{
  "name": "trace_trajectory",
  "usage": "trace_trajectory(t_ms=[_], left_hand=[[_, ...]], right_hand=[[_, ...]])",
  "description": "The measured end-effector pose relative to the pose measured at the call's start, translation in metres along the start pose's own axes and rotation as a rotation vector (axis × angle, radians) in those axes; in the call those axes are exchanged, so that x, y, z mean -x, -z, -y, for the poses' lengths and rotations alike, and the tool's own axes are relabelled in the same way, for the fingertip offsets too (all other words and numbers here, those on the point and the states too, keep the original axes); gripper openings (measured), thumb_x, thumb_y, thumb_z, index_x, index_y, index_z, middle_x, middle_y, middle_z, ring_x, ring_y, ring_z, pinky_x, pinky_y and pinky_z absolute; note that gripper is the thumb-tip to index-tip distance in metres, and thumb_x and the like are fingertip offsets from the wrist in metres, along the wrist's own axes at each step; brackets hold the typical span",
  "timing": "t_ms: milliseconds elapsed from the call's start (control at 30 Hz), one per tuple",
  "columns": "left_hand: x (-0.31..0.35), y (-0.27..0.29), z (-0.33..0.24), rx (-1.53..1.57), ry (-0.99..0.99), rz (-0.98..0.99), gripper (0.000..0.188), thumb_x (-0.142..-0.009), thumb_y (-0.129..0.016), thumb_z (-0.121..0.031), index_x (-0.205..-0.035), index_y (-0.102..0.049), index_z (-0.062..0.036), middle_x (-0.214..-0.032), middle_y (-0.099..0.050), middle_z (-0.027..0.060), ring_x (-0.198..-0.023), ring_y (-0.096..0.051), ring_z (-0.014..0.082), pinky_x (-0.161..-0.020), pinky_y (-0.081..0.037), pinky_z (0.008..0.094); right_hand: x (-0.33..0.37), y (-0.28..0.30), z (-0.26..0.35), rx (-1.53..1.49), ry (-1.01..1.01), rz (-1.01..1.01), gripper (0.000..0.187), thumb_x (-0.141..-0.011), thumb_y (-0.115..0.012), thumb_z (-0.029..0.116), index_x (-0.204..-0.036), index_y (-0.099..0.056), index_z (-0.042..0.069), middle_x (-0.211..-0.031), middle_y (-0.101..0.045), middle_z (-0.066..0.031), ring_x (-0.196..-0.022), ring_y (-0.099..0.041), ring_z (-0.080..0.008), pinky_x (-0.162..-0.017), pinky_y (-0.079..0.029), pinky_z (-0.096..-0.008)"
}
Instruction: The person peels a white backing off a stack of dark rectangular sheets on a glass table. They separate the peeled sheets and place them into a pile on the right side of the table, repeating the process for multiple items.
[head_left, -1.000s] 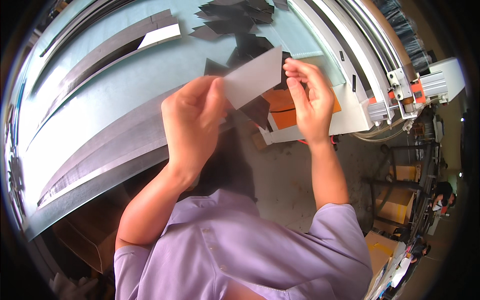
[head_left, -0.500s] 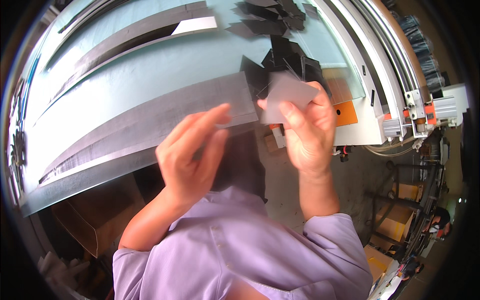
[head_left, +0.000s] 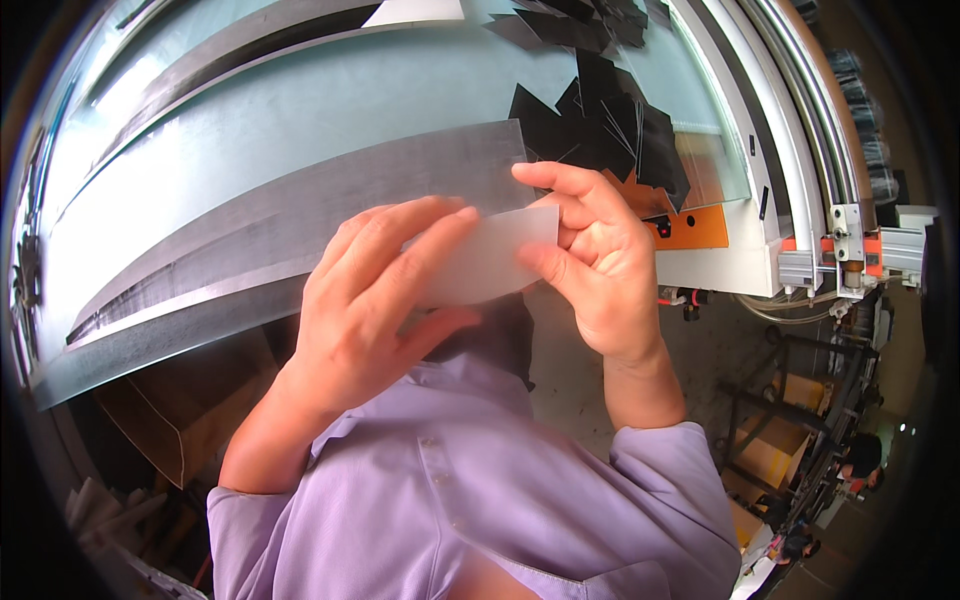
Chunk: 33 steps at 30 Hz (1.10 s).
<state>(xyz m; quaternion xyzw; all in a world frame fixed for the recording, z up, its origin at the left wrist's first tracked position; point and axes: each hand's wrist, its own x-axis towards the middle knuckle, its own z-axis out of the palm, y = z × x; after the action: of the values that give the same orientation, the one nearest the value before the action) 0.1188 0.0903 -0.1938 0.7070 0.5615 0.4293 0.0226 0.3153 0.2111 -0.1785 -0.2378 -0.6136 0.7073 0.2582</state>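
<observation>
A sheet point(head_left: 492, 255), thin, smooth, pale grey and straight-edged, is held up before the person's chest, in front of the table's near edge. The right hand point(head_left: 600, 265) pinches its right end, thumb across the face, index finger stretched out above. The left hand point(head_left: 375, 285) lies with its fingers over the sheet's left part, thumb apart below; whether it grips cannot be told.

The table point(head_left: 300, 110) has a glossy, pale blue-green top with strong glare at the left. Along its near side lies a grey strip point(head_left: 410, 185), flat and streaked. Past the right hand sits a loose pile point(head_left: 610, 125) of matt black, sharp-cornered pieces, overlapping at all angles. Beside it, an orange panel point(head_left: 700, 228) rests by a white frame point(head_left: 735, 262), with metal rails point(head_left: 830, 110) curving beyond.

Below are a grey floor point(head_left: 575, 400) and, to the right, a dark rack point(head_left: 738, 410) with brown cartons point(head_left: 770, 452).
</observation>
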Motion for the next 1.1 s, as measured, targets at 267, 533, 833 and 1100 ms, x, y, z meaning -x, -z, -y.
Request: trace_trajectory(t_ms=[267,533,833,1100], left_hand=[[-0.015,0.0,0.002,-0.086,0.219,0.007,0.064,-0.071,-0.089,-0.009,-0.131,-0.069,-0.0024,-0.124,-0.07,0.0166,-0.108,-0.07,0.0337,-0.094,-0.056,0.0383],[-0.038,-0.001,0.012,0.013,0.434,0.135,0.055,-0.078,-0.081,-0.002,-0.131,-0.065,-0.0006,-0.122,-0.067,0.0147,-0.106,-0.066,0.0375,-0.092,-0.053,0.0403],[-0.048,-0.004,0.004,-0.075,0.554,0.268,0.059,-0.074,-0.081,-0.001,-0.13,-0.067,-0.0035,-0.12,-0.067,0.0108,-0.11,-0.067,0.0306,-0.098,-0.051,0.0375],[-0.051,-0.008,0.005,0.005,0.517,0.25,0.054,-0.072,-0.081,-0.001,-0.124,-0.067,-0.0028,-0.124,-0.064,0.0096,-0.114,-0.064,0.0306,-0.102,-0.05,0.0384]], right_hand=[[-0.012,0.024,-0.019,0.749,0.353,-0.333,0.025,-0.089,-0.075,-0.003,-0.112,-0.069,0.002,-0.1,-0.07,-0.0058,-0.091,-0.067,-0.0196,-0.079,-0.053,-0.0336],[-0.036,0.073,-0.035,1.199,0.546,-0.426,0.015,-0.08,-0.082,0.003,-0.09,-0.071,0.007,-0.093,-0.063,-0.0031,-0.09,-0.06,-0.0257,-0.081,-0.046,-0.0389],[-0.037,0.062,-0.044,1.202,0.672,-0.476,0.014,-0.081,-0.08,0.007,-0.092,-0.072,0.01,-0.099,-0.065,-0.0004,-0.1,-0.062,-0.0254,-0.09,-0.042,-0.0405],[-0.038,0.063,-0.048,1.261,0.634,-0.495,0.014,-0.081,-0.08,0.004,-0.088,-0.069,0.01,-0.093,-0.061,-0.0011,-0.092,-0.061,-0.0249,-0.087,-0.041,-0.0402]])
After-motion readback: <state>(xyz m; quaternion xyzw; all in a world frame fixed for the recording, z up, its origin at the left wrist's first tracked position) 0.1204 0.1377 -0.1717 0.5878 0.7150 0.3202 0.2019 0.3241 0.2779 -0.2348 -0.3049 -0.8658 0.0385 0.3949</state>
